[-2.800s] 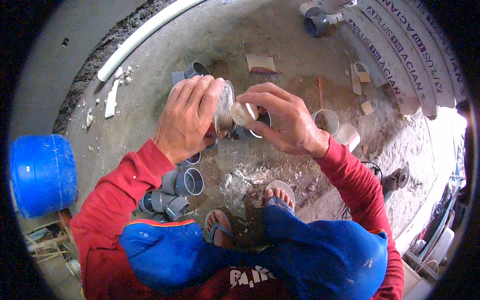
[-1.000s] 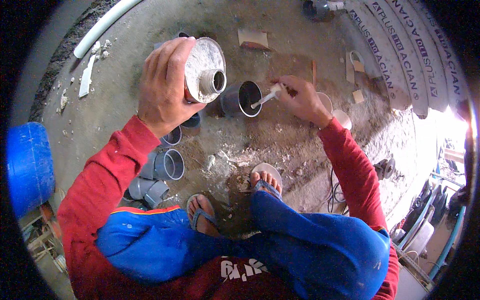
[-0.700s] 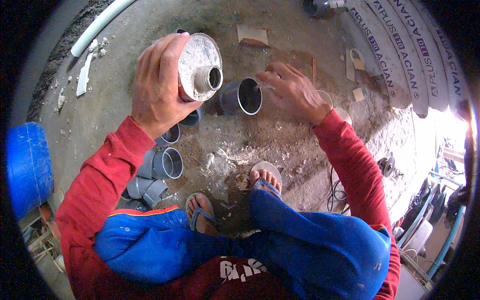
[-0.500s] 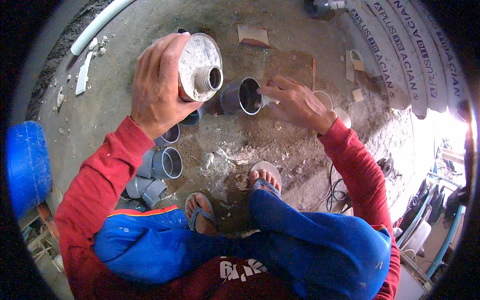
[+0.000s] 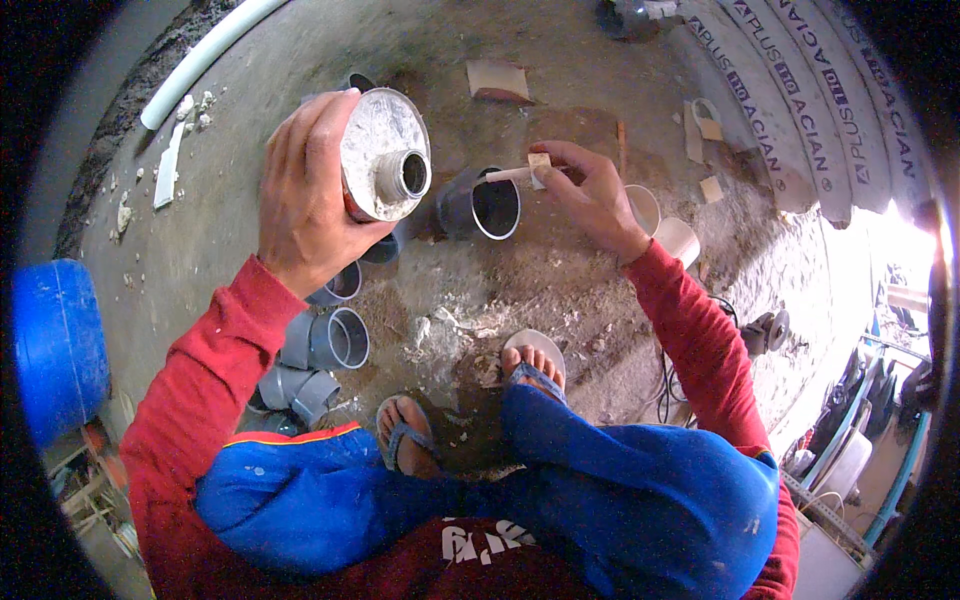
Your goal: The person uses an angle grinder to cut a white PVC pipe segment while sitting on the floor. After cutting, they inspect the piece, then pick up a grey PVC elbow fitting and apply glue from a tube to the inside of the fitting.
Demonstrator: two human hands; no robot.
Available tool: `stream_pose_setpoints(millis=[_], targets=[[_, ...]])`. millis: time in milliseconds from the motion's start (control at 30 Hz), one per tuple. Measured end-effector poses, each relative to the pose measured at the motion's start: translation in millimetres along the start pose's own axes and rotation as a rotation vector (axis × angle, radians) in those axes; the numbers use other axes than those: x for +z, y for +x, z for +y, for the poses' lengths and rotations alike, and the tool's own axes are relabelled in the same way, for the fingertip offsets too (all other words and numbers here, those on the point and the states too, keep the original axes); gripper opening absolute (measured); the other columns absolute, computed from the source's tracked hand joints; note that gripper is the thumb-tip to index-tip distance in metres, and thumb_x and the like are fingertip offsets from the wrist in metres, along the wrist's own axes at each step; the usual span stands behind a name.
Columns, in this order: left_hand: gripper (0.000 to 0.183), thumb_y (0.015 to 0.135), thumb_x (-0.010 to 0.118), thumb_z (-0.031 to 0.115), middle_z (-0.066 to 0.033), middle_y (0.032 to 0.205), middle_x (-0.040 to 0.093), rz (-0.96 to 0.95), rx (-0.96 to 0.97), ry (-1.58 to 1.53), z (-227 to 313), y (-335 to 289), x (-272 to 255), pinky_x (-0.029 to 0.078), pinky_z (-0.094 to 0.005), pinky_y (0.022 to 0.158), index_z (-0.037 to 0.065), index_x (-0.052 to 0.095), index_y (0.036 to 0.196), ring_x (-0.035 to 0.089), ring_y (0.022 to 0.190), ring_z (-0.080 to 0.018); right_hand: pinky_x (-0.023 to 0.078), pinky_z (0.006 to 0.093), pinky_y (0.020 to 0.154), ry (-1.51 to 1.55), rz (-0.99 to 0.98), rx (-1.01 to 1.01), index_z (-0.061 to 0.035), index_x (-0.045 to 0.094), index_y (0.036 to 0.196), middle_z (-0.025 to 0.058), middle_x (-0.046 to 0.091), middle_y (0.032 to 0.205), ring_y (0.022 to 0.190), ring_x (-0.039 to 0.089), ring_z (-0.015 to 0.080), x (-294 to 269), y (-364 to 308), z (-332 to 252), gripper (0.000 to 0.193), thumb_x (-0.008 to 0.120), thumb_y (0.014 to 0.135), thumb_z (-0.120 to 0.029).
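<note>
My left hand [image 5: 310, 190] is wrapped round a metal can [image 5: 362, 150], whose smeared pale top and open threaded neck face me. My right hand [image 5: 590, 195] pinches a folded pale strip [image 5: 512, 174], which looks like card, between thumb and fingers. The strip's far end reaches to the rim of a grey pipe fitting [image 5: 458, 208], over its dark open mouth. Whether it touches the rim I cannot tell. That fitting is on the floor, between my two hands.
Several grey pipe fittings [image 5: 338, 338] lie on the left near my foot. Wrapped pipes [image 5: 780, 90] are stacked at the far right, with a white pipe [image 5: 205, 65] at the far left. A blue barrel [image 5: 60, 350] stands left. Two pale round pieces [image 5: 678, 240] are beside my right wrist.
My right hand has turned and drawn slightly back, bringing the pale strip out over the fitting's rim. The can in my left hand has shifted a little left and nearer.
</note>
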State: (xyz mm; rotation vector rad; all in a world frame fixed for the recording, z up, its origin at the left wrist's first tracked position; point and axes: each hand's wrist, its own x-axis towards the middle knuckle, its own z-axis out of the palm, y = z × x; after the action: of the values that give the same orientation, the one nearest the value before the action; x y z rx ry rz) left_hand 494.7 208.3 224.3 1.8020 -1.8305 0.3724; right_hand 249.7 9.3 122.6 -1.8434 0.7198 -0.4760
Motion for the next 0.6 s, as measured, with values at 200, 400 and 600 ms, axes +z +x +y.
stream_pose_setpoints(millis=[200,400,600], targets=[[0.106,0.056,0.094,0.019,-0.0196,0.140,0.050,0.001,-0.021,0.007,0,0,-1,0.038,-0.0463,0.110,0.004,0.038,0.146,0.049,0.129,-0.0380,0.057,0.0367,0.077,-0.262,0.149,-0.082,-0.0061,0.069,0.117,0.0150,0.070,0.104,0.092,0.070,0.0287,2,-14,7,0.034,0.072,0.088,-0.025],[0.104,0.057,0.094,0.020,-0.0195,0.139,0.051,0.015,-0.014,-0.002,-3,-1,-2,0.039,-0.0462,0.110,0.004,0.040,0.145,0.050,0.128,-0.0382,0.057,0.0406,0.078,-0.593,-0.063,-0.409,-0.0086,0.066,0.120,0.0137,0.063,0.113,0.095,0.067,0.0346,-8,-36,0,0.041,0.075,0.081,-0.015],[0.105,0.053,0.093,0.018,-0.0174,0.136,0.052,0.016,0.001,0.001,-2,-1,0,0.040,-0.0487,0.106,0.006,0.040,0.143,0.052,0.125,-0.0372,0.056,0.0404,0.083,-0.462,-0.253,-0.297,-0.0082,0.065,0.123,0.0137,0.067,0.104,0.091,0.067,0.0334,-15,-28,-23,0.037,0.069,0.087,-0.018]])
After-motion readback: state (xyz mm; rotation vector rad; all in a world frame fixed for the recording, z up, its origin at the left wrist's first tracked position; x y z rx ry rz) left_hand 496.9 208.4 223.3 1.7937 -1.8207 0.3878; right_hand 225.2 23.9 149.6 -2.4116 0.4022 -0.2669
